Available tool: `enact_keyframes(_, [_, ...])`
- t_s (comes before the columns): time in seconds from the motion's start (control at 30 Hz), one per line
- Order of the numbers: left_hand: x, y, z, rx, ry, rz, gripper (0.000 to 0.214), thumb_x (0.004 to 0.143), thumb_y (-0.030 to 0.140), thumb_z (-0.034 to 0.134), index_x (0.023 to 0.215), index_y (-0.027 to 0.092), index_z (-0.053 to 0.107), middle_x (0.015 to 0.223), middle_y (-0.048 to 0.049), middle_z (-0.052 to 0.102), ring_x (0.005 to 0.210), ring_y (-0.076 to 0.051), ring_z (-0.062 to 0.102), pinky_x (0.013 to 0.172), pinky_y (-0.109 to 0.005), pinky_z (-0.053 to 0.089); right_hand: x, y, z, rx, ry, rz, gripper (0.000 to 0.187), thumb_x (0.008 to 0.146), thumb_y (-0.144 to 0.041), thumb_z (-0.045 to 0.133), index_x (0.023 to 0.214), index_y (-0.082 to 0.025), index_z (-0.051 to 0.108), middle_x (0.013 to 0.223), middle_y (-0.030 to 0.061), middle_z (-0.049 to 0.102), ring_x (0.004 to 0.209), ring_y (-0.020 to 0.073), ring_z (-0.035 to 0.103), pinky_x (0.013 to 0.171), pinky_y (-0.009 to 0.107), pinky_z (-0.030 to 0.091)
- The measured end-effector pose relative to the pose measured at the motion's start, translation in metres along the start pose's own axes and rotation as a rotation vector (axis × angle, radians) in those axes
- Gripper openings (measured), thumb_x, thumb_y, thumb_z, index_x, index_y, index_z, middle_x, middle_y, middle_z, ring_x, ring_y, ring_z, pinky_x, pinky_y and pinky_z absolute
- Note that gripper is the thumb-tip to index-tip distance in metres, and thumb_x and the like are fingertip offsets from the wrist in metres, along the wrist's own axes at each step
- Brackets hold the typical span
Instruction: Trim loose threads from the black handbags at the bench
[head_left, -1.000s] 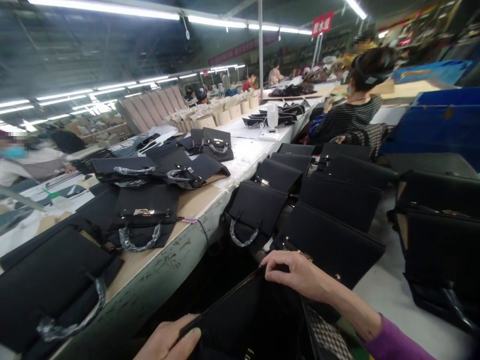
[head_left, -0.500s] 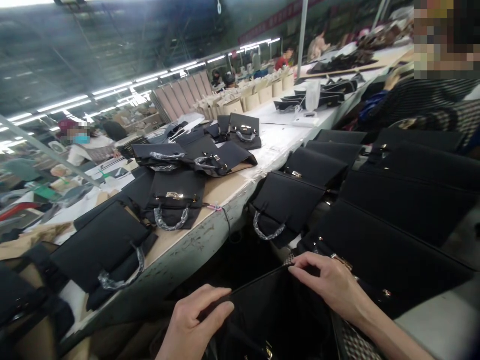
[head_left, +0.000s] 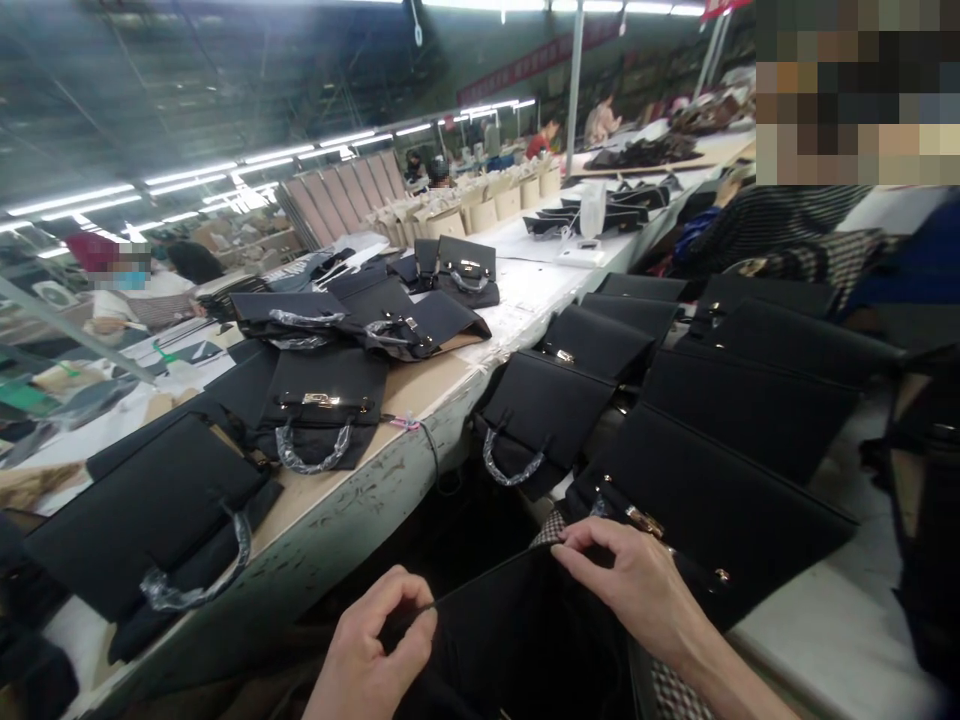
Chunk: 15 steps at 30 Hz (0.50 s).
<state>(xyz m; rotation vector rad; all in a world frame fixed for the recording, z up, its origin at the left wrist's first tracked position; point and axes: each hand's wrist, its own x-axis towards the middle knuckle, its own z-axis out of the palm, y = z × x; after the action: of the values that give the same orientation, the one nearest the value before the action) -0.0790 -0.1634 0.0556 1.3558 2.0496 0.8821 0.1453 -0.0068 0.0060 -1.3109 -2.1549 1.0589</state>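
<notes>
A black handbag (head_left: 525,630) lies low in front of me, its upper edge running between my two hands. My left hand (head_left: 379,640) pinches the left end of that edge between thumb and fingers. At the other end, my right hand (head_left: 637,580) has thumb and forefinger closed on the edge. The lower part of the bag is cut off by the frame. Close beyond my right hand lies a large black handbag (head_left: 720,490) with gold metal fittings.
Several black handbags with plastic-wrapped handles, among them one handbag (head_left: 150,510), lie on the long table (head_left: 420,400) to my left. More black bags (head_left: 555,410) are stacked on the right. A co-worker in a striped sleeve (head_left: 795,220) is at the upper right.
My view has turned slightly to the right, so the tables and bags sit further left. My left hand has closed onto the bag's edge; the right hand keeps its pinch.
</notes>
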Motion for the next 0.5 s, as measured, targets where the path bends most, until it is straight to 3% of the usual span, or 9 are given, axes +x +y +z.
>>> enact_keyframes(0.13, [0.012,0.013,-0.006,-0.133,-0.212,-0.156,0.025,0.082,0.041,0.061,0.078,0.017,0.066,0.071,0.0006,0.057,0.067,-0.015,0.050,0.061,-0.022,0.038,-0.003,0.000,0.001,-0.003,0.016,-0.009,0.022,0.083,-0.041,0.060,0.068,-0.026,0.065,0.085,-0.0057,0.073,0.080,0.0198,0.066,0.076,0.032,0.045])
enact_keyframes(0.23, [0.016,0.020,-0.008,-0.179,-0.285,-0.190,0.027,0.079,0.043,0.066,0.081,0.016,0.070,0.072,-0.0003,0.060,0.068,-0.015,0.051,0.061,-0.022,0.038,-0.003,0.001,0.001,0.004,0.025,-0.015,0.022,0.084,-0.041,0.059,0.068,-0.026,0.065,0.085,-0.0058,0.073,0.080,0.0197,0.066,0.077,0.032,0.045])
enact_keyframes(0.37, [0.009,0.020,-0.004,-0.259,-0.273,-0.287,0.030,0.074,0.045,0.070,0.084,0.016,0.071,0.071,-0.0003,0.062,0.067,-0.015,0.052,0.060,-0.022,0.040,-0.003,0.004,-0.001,0.024,0.034,-0.002,0.023,0.083,-0.043,0.060,0.068,-0.027,0.065,0.090,-0.0057,0.074,0.084,0.0205,0.067,0.080,0.033,0.045])
enact_keyframes(0.5, [0.000,0.013,0.003,-0.240,-0.158,-0.355,0.030,0.075,0.045,0.069,0.075,0.016,0.066,0.063,0.0022,0.055,0.061,-0.013,0.048,0.056,-0.021,0.037,-0.002,0.006,-0.002,0.021,0.016,-0.016,0.023,0.082,-0.043,0.060,0.067,-0.027,0.065,0.092,-0.0046,0.074,0.086,0.0218,0.067,0.081,0.034,0.045])
